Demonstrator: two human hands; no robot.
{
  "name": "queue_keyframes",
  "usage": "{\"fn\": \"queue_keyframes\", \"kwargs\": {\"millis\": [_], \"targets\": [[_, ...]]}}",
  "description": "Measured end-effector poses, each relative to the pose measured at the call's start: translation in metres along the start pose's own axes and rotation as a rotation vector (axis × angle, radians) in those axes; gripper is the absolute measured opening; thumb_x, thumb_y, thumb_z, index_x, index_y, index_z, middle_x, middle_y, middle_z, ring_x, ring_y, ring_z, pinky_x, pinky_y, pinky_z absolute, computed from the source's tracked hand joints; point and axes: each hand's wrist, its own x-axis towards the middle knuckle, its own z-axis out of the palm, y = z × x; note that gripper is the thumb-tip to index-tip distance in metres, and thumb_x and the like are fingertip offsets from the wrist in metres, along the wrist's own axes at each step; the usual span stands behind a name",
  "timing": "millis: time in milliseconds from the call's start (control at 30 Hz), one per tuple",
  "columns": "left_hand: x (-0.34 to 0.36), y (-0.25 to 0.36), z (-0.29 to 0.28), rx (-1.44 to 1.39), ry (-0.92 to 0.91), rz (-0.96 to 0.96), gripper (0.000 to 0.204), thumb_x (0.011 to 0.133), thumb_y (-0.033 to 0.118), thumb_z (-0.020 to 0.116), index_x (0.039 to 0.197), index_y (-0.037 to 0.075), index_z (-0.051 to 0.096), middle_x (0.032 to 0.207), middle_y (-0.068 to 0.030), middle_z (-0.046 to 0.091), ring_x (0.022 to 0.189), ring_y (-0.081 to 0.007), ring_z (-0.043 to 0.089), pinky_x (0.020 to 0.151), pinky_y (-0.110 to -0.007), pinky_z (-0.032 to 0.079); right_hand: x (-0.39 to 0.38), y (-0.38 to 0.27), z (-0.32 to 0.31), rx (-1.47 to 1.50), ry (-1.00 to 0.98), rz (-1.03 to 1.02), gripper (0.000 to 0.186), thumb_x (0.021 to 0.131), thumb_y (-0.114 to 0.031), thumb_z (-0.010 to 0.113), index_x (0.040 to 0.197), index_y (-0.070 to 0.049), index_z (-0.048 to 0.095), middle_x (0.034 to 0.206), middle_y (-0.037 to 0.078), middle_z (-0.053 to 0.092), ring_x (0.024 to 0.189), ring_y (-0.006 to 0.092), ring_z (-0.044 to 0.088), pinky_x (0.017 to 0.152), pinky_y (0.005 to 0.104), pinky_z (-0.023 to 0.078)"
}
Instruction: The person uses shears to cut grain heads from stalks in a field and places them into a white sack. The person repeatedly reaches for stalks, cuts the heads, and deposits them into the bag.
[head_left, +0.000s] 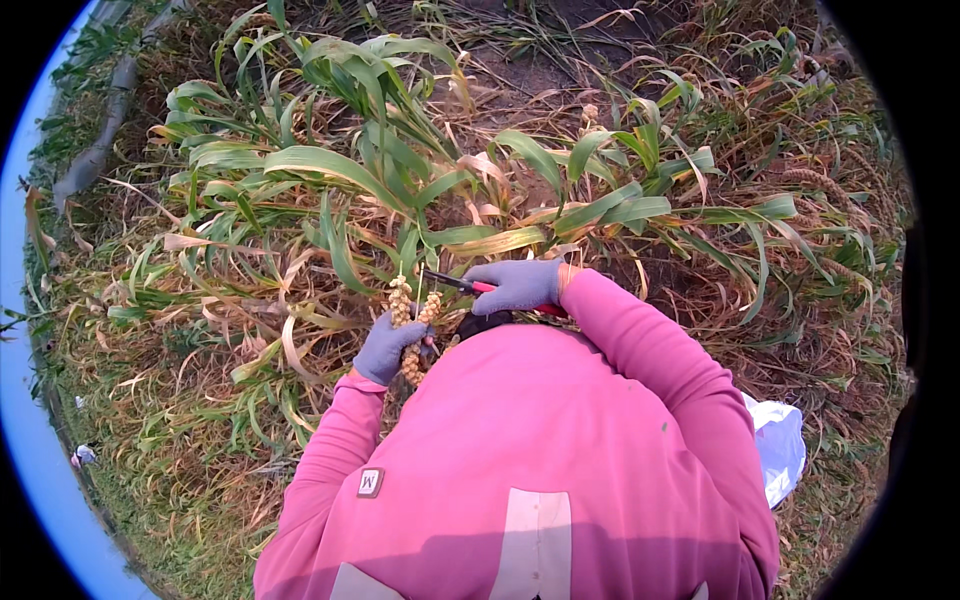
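Note:
My left hand, in a grey glove, is closed around several tan, knobbly millet ears. Their stems point up and away from me, and the lower parts hang below the fist. In my right hand, also gloved in grey, is a pair of red-handled snips. The dark blades point left and reach a thin stalk just above the ears. Whether the blades touch the stalk I cannot tell. Part of the red handle shows under the right palm.
Leafy green millet plants stand just beyond my hands, with dry brown leaves and stalks matted around them. A patch of bare dark soil lies farther off. A white plastic bag is by my right side. A pale pole-like thing is at far left.

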Motion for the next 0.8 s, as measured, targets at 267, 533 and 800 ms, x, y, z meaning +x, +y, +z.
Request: {"fn": "queue_keyframes", "kwargs": {"millis": [267,533,800], "targets": [[0.003,0.058,-0.009,-0.202,-0.13,0.405,0.04,0.081,0.023,0.065,0.113,0.001,0.054,0.075,-0.0085,0.056,0.063,-0.0203,0.055,0.066,-0.037,0.05,-0.091,0.01,-0.004,0.447,0.457,0.211,0.029,0.087,-0.027,0.056,0.106,-0.005,0.058,0.089,0.005,0.061,0.081,0.0137,0.057,0.074,0.0278,0.046],[0.062,0.126,0.157,-0.237,-0.556,0.536,0.041,0.094,0.028,0.055,0.127,0.008,0.044,0.088,-0.0024,0.052,0.073,-0.0143,0.047,0.081,-0.034,0.04,-0.236,0.108,0.131,1.825,0.931,-0.027,0.027,0.092,-0.019,0.053,0.114,-0.003,0.054,0.093,0.012,0.063,0.08,0.0217,0.064,0.078,0.0375,0.055],[-0.035,0.037,0.467,-0.031,-1.225,0.178,0.04,0.086,0.008,0.056,0.125,0.0,0.047,0.101,-0.0117,0.061,0.086,-0.0192,0.061,0.08,-0.034,0.052,-0.299,0.138,0.218,2.055,0.87,-0.149,0.031,0.092,-0.016,0.053,0.12,-0.002,0.054,0.1,0.012,0.062,0.09,0.0209,0.063,0.081,0.0308,0.055]]}}
